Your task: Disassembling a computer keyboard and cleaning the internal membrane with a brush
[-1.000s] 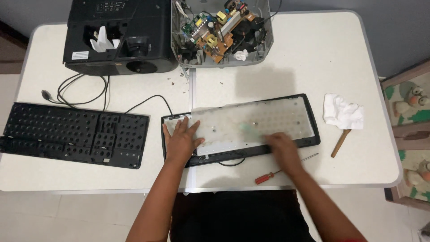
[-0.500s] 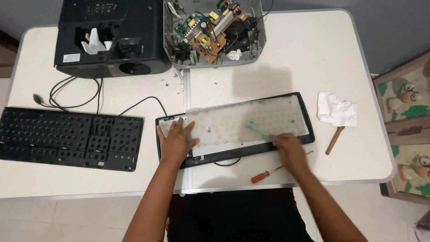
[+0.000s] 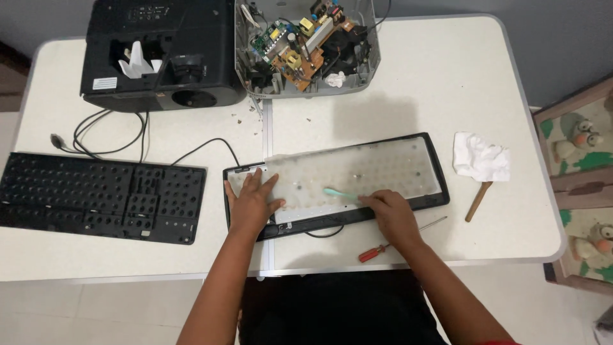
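Observation:
An opened keyboard base with a black frame lies on the white table, covered by a translucent membrane sheet. My left hand rests flat on the sheet's left end, fingers spread. My right hand holds a light green toothbrush, whose head lies on the membrane near the middle. A thin black cable runs from the base's left corner toward the back.
A black key frame lies at the left. A black projector housing and an open grey chassis with circuit boards stand at the back. A red-handled screwdriver, a white cloth and a wooden-handled tool lie at the right.
My right hand has moved left along the keyboard base, and the green toothbrush now reaches toward the middle of the membrane. My left hand has stayed flat on the left end.

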